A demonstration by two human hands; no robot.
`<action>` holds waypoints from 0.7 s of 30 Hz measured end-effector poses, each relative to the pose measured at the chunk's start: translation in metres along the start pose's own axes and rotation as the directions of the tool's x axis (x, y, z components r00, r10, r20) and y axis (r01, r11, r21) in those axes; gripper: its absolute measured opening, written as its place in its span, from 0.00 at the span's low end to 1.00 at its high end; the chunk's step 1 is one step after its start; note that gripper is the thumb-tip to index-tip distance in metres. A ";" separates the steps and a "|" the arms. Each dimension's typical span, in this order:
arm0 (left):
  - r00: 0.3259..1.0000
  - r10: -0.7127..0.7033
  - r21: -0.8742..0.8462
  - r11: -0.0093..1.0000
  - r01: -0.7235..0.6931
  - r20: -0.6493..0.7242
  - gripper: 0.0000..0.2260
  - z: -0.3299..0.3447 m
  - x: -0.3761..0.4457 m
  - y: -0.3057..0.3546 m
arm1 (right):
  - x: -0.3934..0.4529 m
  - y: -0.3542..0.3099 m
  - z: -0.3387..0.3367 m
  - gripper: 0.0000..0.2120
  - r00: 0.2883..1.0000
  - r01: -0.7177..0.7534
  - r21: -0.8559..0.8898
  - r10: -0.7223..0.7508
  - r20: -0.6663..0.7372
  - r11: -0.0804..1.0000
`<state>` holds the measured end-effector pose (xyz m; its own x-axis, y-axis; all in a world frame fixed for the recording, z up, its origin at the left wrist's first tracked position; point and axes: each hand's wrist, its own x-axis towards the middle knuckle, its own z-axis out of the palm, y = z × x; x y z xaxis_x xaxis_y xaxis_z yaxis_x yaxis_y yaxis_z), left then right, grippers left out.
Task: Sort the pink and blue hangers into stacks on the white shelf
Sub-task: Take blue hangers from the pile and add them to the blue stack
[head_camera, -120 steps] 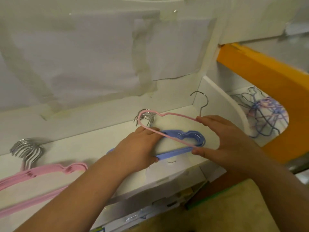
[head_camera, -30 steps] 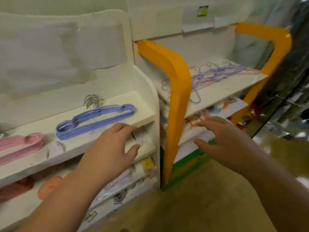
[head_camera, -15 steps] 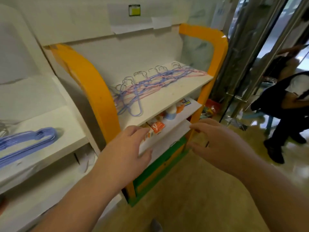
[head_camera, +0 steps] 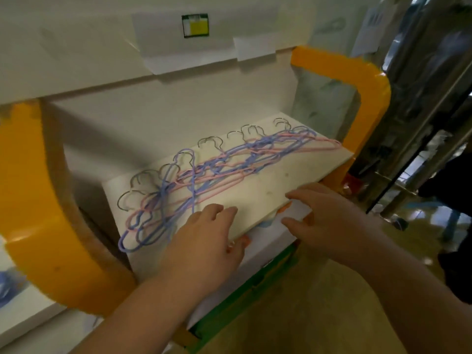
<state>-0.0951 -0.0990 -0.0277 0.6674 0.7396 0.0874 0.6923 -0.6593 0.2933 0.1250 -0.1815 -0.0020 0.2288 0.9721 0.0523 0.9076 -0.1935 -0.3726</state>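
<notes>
Frame: orange, curving up both sides of the shelf, at 9 and 2 o'clock.
Shelf: white board at the centre, its front edge running from 7 toward 3 o'clock.
Hangers: pink and blue mixed in one tangled heap along the back of the shelf, from 8 to 1 o'clock; metal hooks point toward the back wall; the blue loops at 8 o'clock overhang the front edge.
Left hand: at 6 o'clock, palm down over the shelf's front edge, fingers straight and relaxed, holding nothing; fingertips just beside the nearest blue hanger, contact unclear.
Right hand: at 4 o'clock, fingers spread and slightly bent above the front edge, holding nothing, well apart from the heap.
Label: yellow and green, on the white panel at 12 o'clock.
</notes>
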 end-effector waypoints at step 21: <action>0.578 -0.815 0.026 0.579 0.815 0.026 0.39 0.015 0.114 -0.064 | 0.242 0.084 0.017 0.20 0.819 0.512 0.202 -0.546 0.178 0.835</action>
<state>-0.0592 0.0255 -0.0510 -0.1715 0.9618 -0.2133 0.9516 0.2177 0.2167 0.2506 0.0401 -0.0362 -0.3706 0.9253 0.0810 0.8036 0.3631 -0.4716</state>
